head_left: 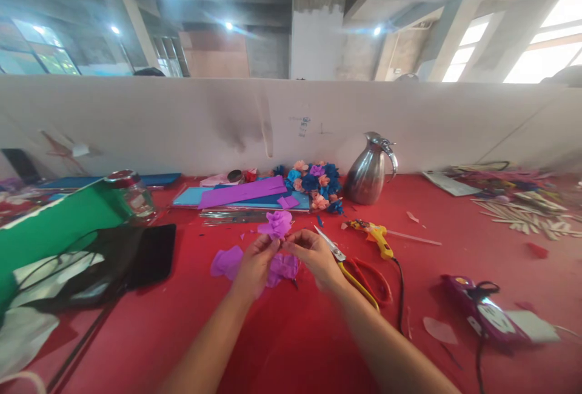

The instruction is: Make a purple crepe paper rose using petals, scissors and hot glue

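A purple paper flower (278, 223) stands upright between my hands at the middle of the red table. My left hand (255, 262) is closed on its base, thumb and fingers pinched together. The fingertips of my right hand (314, 254) are also closed at the flower's base; exactly what they pinch is too small to make out. Loose purple paper pieces (227, 262) lie under and beside my left hand. Scissors (359, 276) with red and yellow handles rest just right of my right hand.
Behind the hands are stacked paper sheets (248, 193), finished paper flowers (318, 182) and a metal jug (370, 170). A yellow glue gun (379, 237) and purple power strip (488, 312) lie right. A glass jar (136, 197), green board (68, 224) and black device (152, 254) are left.
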Tool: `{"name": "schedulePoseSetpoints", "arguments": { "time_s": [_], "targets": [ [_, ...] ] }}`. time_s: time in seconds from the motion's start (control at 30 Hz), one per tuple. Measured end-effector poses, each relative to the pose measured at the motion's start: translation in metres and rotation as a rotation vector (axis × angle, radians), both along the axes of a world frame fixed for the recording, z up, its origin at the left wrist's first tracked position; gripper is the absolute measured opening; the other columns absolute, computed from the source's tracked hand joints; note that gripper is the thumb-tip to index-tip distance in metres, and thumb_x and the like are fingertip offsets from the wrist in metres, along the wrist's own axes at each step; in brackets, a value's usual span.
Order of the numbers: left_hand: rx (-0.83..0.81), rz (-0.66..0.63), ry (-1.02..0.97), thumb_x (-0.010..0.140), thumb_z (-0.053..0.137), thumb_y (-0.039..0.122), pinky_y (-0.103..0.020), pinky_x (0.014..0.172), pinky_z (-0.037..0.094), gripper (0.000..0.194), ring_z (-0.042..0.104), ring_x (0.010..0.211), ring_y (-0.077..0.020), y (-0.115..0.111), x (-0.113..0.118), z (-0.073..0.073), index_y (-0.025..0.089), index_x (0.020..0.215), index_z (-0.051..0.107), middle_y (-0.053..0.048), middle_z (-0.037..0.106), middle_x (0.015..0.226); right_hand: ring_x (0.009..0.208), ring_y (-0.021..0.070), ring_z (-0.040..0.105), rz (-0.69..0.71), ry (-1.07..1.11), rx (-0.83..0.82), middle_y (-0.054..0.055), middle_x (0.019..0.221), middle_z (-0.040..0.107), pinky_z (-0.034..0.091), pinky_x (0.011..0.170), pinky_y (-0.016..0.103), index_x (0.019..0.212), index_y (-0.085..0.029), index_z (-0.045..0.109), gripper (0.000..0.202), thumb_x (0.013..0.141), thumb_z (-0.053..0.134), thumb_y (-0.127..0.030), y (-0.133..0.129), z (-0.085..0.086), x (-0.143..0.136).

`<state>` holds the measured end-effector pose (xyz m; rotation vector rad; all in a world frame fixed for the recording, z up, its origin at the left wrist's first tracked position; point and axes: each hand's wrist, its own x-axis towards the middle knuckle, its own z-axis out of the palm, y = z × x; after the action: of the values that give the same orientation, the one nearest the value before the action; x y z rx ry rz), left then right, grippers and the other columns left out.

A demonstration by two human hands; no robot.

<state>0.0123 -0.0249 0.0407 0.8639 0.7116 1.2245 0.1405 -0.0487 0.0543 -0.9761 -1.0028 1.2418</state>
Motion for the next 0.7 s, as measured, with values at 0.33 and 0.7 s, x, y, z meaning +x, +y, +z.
{"name": "schedulePoseSetpoints", "arguments": {
  "time_s": [0.33,0.7],
  "targets": [
    [0.066,0.037,0.130,0.067,0.077,0.037,-0.022,0.066,0.046,0.025,0.057,0.064,-0.0103,-0.0039,0.0013,0.0001,0.015,0.075,0.067,0.000,0.065,0.069,0.066,0.0158,0.056,-0.022,0.056,0.071,0.000,0.062,0.064,0.044,0.069,0.030,0.068,-0.018,0.071,0.023,0.061,0.077,-0.039,0.0026,0.0026,-0.0005],
    [0.154,0.050,0.249,0.072,0.072,0.037,-0.023,0.067,0.044,0.023,0.056,0.067,-0.0120,-0.0033,0.0014,-0.0050,0.015,0.078,0.068,-0.001,0.064,0.070,0.059,0.0131,0.054,-0.077,0.048,0.121,-0.001,0.059,0.063,0.043,0.062,0.027,0.063,-0.017,0.070,0.022,0.061,0.078,-0.037,0.0033,0.0034,0.0018]
  ]
}}
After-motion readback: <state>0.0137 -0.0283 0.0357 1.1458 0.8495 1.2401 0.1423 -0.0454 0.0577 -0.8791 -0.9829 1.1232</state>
